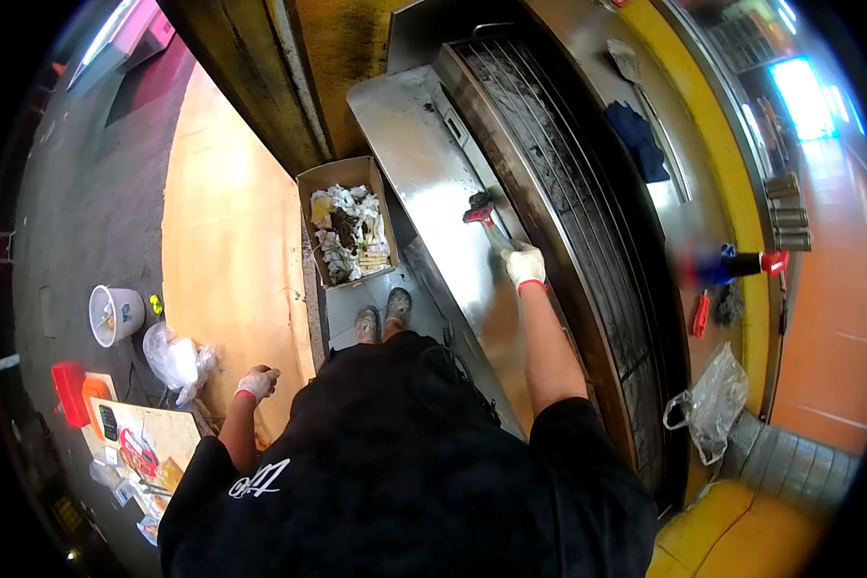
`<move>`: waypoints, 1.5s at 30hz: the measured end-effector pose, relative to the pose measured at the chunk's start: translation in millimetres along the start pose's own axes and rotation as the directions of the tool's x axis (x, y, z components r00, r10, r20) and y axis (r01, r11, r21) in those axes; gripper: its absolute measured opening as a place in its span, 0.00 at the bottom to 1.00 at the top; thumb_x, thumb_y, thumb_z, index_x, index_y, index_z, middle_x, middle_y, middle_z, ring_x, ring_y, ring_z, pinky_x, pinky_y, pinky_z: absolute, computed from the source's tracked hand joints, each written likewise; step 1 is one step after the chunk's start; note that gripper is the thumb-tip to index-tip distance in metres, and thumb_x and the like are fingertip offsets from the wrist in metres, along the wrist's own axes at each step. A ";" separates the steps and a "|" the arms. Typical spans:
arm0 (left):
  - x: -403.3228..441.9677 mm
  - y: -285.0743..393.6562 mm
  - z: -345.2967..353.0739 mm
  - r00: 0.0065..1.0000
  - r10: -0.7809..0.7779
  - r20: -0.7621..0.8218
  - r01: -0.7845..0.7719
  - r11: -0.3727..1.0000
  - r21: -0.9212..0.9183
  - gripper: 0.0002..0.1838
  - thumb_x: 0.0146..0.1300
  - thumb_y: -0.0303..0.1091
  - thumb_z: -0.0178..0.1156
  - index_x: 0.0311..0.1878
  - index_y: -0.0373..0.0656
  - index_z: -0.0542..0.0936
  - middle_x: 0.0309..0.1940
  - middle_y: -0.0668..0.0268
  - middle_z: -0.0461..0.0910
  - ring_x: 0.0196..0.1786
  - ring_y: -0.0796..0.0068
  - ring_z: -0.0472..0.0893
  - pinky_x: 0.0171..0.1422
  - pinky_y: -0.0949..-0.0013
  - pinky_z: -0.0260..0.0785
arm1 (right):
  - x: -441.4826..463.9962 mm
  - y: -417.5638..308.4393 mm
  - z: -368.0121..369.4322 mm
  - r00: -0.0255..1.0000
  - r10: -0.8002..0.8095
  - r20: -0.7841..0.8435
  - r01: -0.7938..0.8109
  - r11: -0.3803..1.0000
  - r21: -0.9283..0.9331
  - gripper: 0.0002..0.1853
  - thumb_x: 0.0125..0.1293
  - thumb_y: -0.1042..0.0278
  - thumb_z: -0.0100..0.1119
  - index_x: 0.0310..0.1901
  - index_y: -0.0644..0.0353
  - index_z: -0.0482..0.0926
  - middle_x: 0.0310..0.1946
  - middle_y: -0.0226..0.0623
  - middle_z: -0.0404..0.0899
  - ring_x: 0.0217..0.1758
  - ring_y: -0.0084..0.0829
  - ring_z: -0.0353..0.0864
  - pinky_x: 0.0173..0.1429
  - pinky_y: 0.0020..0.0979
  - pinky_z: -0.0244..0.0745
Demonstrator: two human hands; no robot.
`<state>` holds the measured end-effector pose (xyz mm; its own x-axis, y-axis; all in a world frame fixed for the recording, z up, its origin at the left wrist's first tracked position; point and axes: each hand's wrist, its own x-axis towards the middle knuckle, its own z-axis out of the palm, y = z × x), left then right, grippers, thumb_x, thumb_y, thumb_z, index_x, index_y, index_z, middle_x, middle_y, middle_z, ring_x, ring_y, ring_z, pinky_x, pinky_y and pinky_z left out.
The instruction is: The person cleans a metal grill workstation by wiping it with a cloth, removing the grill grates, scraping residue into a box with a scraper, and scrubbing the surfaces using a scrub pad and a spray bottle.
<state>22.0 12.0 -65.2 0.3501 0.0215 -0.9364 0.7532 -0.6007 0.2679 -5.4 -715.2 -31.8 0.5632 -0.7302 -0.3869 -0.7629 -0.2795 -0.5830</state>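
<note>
Can't see the tail end of the red-headed, pale-handled scraper, since the right hand in an off-white glove covers it, and the little black clump by its head is too small to make out. The left hand in a matching glove is tiny, fingers bunched, so no clue if anything's in there. The lower end of the long metal grill with thin bars gets blocked by the black short-sleeved shirt. That blue-and-black cylindrical thing is a total smear, and the soft yellow thing runs off the bottom edge.
</note>
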 end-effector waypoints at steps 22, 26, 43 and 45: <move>13.6 50.2 -81.3 0.999 -0.037 -0.035 0.036 0.999 -0.019 0.19 0.70 0.45 0.65 0.48 0.35 0.83 0.32 0.62 0.83 0.29 0.70 0.81 0.34 0.65 0.75 | 86.0 -226.0 58.6 0.987 -0.033 0.156 0.078 0.951 -0.298 0.25 0.56 0.57 0.71 0.57 0.53 0.88 0.55 0.50 0.87 0.61 0.47 0.86 0.65 0.41 0.80; 54.1 36.9 -123.1 1.000 -0.021 0.023 0.022 0.999 -0.035 0.18 0.70 0.45 0.65 0.47 0.36 0.83 0.31 0.63 0.83 0.28 0.70 0.81 0.34 0.65 0.75 | 87.0 -279.7 64.7 0.950 -0.070 0.305 0.223 0.835 -0.503 0.29 0.54 0.55 0.72 0.59 0.51 0.87 0.57 0.49 0.86 0.61 0.47 0.86 0.67 0.40 0.79; 137.6 113.4 -266.5 0.996 0.037 0.078 -0.017 0.969 -0.246 0.16 0.70 0.39 0.65 0.50 0.34 0.79 0.29 0.63 0.78 0.24 0.69 0.76 0.26 0.66 0.68 | -29.8 -395.5 79.2 0.955 -0.229 0.187 0.295 0.700 -0.650 0.21 0.64 0.60 0.59 0.57 0.50 0.86 0.51 0.50 0.88 0.57 0.50 0.86 0.64 0.46 0.80; 146.8 101.5 -259.4 0.984 0.021 0.179 0.039 0.944 -0.329 0.15 0.70 0.37 0.65 0.49 0.35 0.78 0.28 0.63 0.77 0.24 0.68 0.76 0.25 0.66 0.67 | -7.1 -394.4 52.6 0.928 -0.331 0.172 0.357 0.654 -0.667 0.22 0.63 0.64 0.56 0.58 0.51 0.85 0.52 0.50 0.88 0.58 0.50 0.86 0.65 0.46 0.80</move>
<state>294.3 161.5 -116.7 0.2610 -0.1344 -0.9559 0.9075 -0.3035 0.2904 308.1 -567.0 163.4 0.8296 -0.4780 -0.2885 -0.5098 -0.8593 -0.0424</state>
